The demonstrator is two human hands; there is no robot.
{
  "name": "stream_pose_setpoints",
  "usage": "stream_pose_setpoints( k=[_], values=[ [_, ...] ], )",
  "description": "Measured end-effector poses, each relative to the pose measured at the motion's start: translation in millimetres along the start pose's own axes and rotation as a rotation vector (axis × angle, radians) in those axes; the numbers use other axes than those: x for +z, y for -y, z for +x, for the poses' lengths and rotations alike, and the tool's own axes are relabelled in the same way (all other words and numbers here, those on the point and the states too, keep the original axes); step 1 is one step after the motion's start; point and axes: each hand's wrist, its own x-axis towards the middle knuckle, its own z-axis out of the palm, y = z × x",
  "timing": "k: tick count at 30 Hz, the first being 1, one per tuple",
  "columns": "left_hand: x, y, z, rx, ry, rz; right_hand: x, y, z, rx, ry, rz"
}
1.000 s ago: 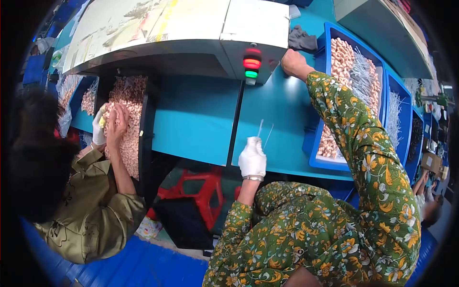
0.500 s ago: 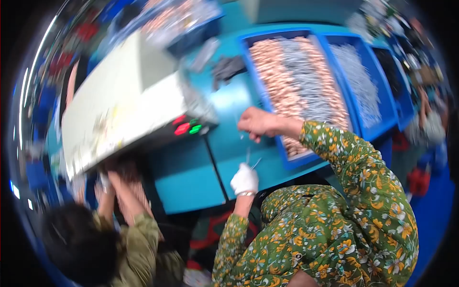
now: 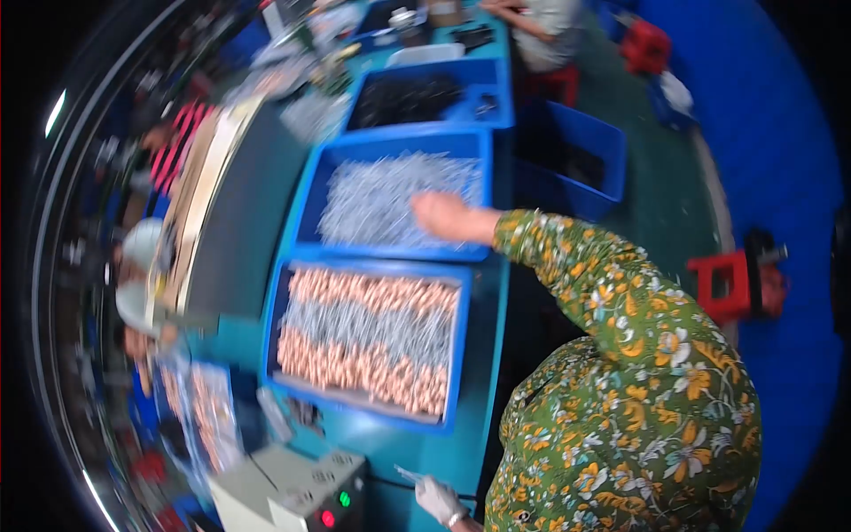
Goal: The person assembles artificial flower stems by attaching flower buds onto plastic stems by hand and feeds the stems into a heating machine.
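Note:
My right hand (image 3: 441,215), bare, is over a blue tray heaped with thin clear-white sticks (image 3: 372,199). Its fingers are bent downward, and blur hides what, if anything, is between them. Low in the view, my left hand (image 3: 436,499) wears a white glove and is closed on a few thin sticks (image 3: 408,474) that poke out past its fingers. Between the hands stands another blue tray (image 3: 273,332), which holds rows of sticks with copper-coloured ends (image 3: 363,328).
A pale machine (image 3: 292,496) with red and green lights is at the bottom. Beyond the stick tray stands a blue tray of black parts (image 3: 408,97). A blue bin (image 3: 612,168) and red stool (image 3: 727,279) are at the right. Another person (image 3: 545,40) sits at the top.
The view has swung to the right. My right hand has gone from above the table beside the machine to the tray of sticks. My left hand still holds its sticks.

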Motion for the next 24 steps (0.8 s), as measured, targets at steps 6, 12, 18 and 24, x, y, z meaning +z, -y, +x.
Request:
stream_pose_setpoints(
  k=[6,12,18,24],
  values=[
    [96,-117,-62,0.215,0.321,-0.13,-41,-23,-133,-0.093,-0.07,0.52],
    [240,-228,-57,0.442,0.921,-0.17,-30,-131,-294,0.214,0.17,0.506],
    [394,-304,3,0.41,0.666,-0.005,-35,-233,-442,0.971,0.418,0.344],
    [498,-312,110,0.54,0.561,0.816,10,-279,-563,1.848,0.318,0.414]
  ],
)
